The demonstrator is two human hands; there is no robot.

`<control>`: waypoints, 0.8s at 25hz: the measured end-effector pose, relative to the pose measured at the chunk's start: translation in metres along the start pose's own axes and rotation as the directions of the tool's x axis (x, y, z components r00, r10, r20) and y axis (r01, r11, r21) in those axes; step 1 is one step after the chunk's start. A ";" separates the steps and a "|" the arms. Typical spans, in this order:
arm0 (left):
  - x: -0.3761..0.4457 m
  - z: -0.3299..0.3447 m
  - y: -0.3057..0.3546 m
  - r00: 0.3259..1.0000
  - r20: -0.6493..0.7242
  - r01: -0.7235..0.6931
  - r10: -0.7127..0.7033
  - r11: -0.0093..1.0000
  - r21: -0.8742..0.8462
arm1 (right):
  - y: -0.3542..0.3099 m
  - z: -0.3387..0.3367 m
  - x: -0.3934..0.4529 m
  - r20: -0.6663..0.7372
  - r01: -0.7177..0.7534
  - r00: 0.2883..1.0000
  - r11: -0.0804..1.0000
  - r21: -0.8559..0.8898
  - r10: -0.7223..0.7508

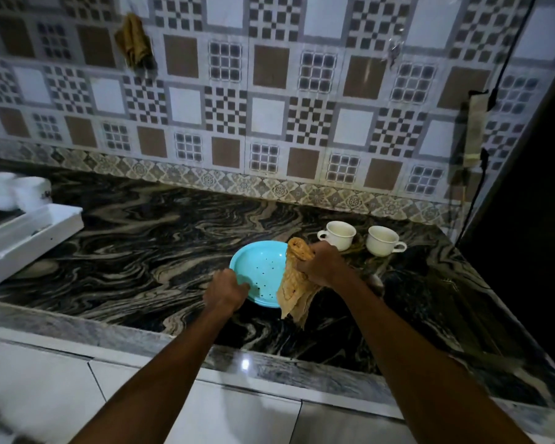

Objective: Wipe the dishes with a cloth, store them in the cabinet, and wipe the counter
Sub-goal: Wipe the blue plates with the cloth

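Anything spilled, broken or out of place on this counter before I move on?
Nothing stands out. The left hand grips the turquoise perforated plate, the right hand holds the tan cloth, and two white cups stand upright behind. No spill or damage shows.

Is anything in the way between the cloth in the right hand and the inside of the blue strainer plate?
Nothing visible. The right hand holds the cloth at the blue strainer plate's right edge; its perforated inside lies bare, and the left hand grips only the near rim.

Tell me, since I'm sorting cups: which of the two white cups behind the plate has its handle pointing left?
The left cup, nearest the cloth-holding right hand; the other cup has its handle pointing right.
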State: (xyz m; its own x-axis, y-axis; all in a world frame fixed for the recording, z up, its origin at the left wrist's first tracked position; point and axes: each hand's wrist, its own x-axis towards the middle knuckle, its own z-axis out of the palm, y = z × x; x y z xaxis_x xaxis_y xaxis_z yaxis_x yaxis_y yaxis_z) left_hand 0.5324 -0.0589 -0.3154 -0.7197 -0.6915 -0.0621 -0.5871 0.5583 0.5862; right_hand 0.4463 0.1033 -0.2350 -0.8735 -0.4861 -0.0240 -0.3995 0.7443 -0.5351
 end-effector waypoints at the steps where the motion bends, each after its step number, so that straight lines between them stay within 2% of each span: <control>1: 0.004 0.002 0.002 1.000 -0.007 0.015 -0.015 1.000 0.012 | -0.001 0.002 0.003 -0.002 0.010 1.000 1.000 -0.019 -0.010; 7: 0.021 0.014 0.013 0.996 -0.061 0.076 -0.067 0.986 0.148 | -0.002 0.000 0.017 0.025 0.052 0.998 0.996 -0.072 -0.051; 15: 0.042 0.007 0.014 0.992 0.028 0.121 -0.120 0.991 -0.059 | 0.009 0.001 0.039 0.047 -0.002 0.999 1.000 -0.012 0.002; 18: 0.043 -0.004 0.018 0.997 0.004 0.080 -0.081 0.976 -0.202 | 0.006 0.002 0.045 -0.094 0.011 0.995 0.999 -0.051 -0.015; 20: 0.043 -0.012 0.021 0.999 0.007 0.046 -0.046 0.955 -0.293 | -0.006 0.004 0.038 -0.200 0.084 0.977 0.995 0.059 -0.070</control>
State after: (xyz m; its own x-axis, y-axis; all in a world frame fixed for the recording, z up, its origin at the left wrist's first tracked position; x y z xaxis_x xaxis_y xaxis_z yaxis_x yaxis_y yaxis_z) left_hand 0.4934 -0.0826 -0.2966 -0.6942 -0.7135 -0.0943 -0.4849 0.3669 0.7939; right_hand 0.4164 0.0785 -0.2362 -0.8813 -0.4355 0.1834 -0.4540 0.6725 -0.5845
